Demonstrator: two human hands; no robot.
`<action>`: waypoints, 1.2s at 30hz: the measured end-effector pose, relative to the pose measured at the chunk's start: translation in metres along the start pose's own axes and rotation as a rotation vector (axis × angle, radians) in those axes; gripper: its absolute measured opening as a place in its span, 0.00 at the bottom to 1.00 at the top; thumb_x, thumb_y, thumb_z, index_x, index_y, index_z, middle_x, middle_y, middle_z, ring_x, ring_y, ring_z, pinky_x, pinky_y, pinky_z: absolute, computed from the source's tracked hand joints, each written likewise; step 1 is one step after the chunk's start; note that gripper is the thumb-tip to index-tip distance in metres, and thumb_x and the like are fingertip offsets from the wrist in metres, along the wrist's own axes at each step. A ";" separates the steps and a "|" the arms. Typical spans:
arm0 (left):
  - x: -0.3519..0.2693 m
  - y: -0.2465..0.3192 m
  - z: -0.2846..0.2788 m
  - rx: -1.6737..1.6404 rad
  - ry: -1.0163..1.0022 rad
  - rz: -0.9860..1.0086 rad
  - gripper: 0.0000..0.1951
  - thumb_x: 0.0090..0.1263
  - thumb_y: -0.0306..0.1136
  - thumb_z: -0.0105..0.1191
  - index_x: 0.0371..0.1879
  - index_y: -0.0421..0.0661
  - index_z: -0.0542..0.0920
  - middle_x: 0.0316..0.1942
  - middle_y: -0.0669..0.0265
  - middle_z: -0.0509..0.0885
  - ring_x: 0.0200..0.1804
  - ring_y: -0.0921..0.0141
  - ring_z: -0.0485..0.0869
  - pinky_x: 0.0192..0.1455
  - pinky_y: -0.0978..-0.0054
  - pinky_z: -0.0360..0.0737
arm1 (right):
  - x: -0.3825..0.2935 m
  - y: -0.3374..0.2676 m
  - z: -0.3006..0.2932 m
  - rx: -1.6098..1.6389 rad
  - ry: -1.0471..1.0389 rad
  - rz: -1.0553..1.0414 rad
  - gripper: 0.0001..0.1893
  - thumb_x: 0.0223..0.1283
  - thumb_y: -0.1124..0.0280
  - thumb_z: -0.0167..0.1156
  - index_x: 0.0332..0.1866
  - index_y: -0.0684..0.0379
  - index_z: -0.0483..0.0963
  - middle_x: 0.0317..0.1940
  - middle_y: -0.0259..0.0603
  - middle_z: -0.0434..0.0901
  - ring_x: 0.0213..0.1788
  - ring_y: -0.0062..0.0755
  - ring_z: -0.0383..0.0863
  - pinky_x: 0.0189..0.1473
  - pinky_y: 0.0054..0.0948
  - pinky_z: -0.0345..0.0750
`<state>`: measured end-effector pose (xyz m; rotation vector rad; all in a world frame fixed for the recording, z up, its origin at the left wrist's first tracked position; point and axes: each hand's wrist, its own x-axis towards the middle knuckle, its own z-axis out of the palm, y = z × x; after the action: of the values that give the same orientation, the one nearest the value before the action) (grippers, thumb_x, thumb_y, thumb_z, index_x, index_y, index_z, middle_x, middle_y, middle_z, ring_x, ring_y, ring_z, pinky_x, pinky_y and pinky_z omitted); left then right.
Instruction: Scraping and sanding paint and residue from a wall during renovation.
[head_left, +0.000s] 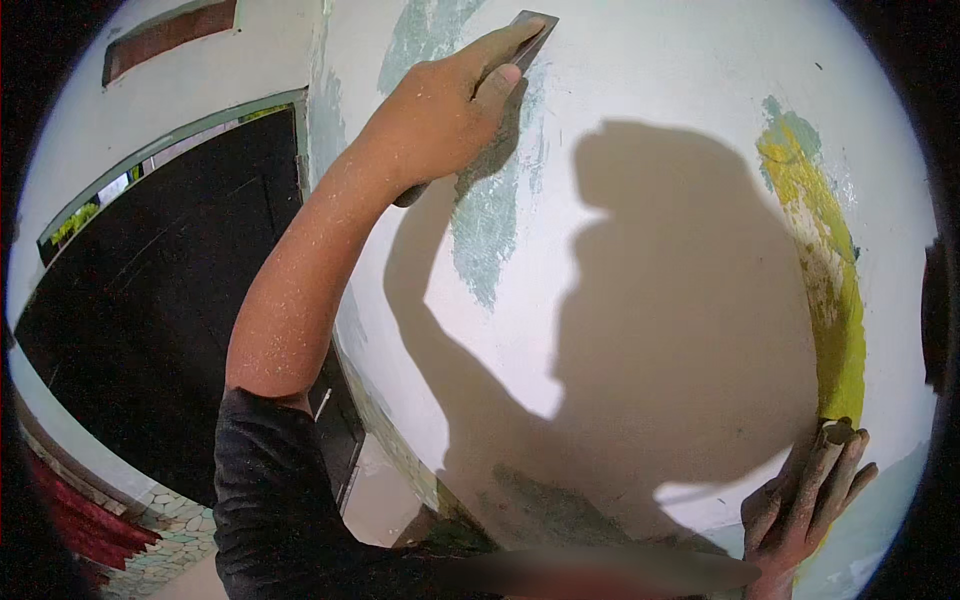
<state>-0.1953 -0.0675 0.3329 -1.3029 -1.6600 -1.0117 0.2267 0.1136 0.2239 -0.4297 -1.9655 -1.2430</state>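
My left hand (450, 112) is raised against a white painted wall (660, 67). It grips a flat metal scraper (541, 34), forefinger and thumb pressed on the blade; a dark handle end shows below the palm. Pale dust speckles the forearm. Beneath and around this hand lie grey-green bare patches (486, 247) in the paint. At the lower right, my right hand (802, 495) is by the wall with its fingers upward, just below a yellow-green strip (840, 352). A small dark round shape is at its fingertips; whether the hand holds it cannot be told.
On the left stands a black door (172, 277) in a pale green frame, with a brick-coloured recess (169, 37) above. A red cloth-like thing (90, 502) lies at the lower left beside stone-patterned flooring (176, 525). My shadow covers much of the wall.
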 end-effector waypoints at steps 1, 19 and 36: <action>-0.001 -0.002 0.001 0.020 -0.016 0.027 0.24 0.79 0.49 0.40 0.73 0.65 0.64 0.63 0.53 0.77 0.59 0.54 0.81 0.66 0.60 0.72 | 0.000 -0.001 0.000 0.002 -0.002 0.004 0.26 0.74 0.65 0.37 0.71 0.70 0.60 0.70 0.64 0.61 0.74 0.65 0.56 0.74 0.64 0.48; -0.066 -0.024 0.019 0.002 -0.046 -0.004 0.22 0.79 0.43 0.41 0.71 0.67 0.65 0.56 0.50 0.81 0.57 0.46 0.79 0.62 0.59 0.75 | 0.003 0.001 0.001 0.090 -0.044 -0.042 0.25 0.73 0.65 0.39 0.70 0.67 0.62 0.67 0.72 0.62 0.70 0.73 0.61 0.71 0.71 0.49; -0.018 -0.002 0.013 0.053 -0.024 -0.015 0.23 0.79 0.43 0.40 0.72 0.66 0.64 0.56 0.51 0.81 0.53 0.47 0.82 0.60 0.56 0.77 | 0.002 0.004 0.000 0.108 0.001 -0.035 0.25 0.72 0.69 0.40 0.71 0.66 0.61 0.72 0.61 0.58 0.74 0.66 0.56 0.73 0.68 0.48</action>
<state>-0.1951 -0.0619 0.3111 -1.2739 -1.7056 -0.9575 0.2277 0.1155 0.2281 -0.3423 -2.0361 -1.1518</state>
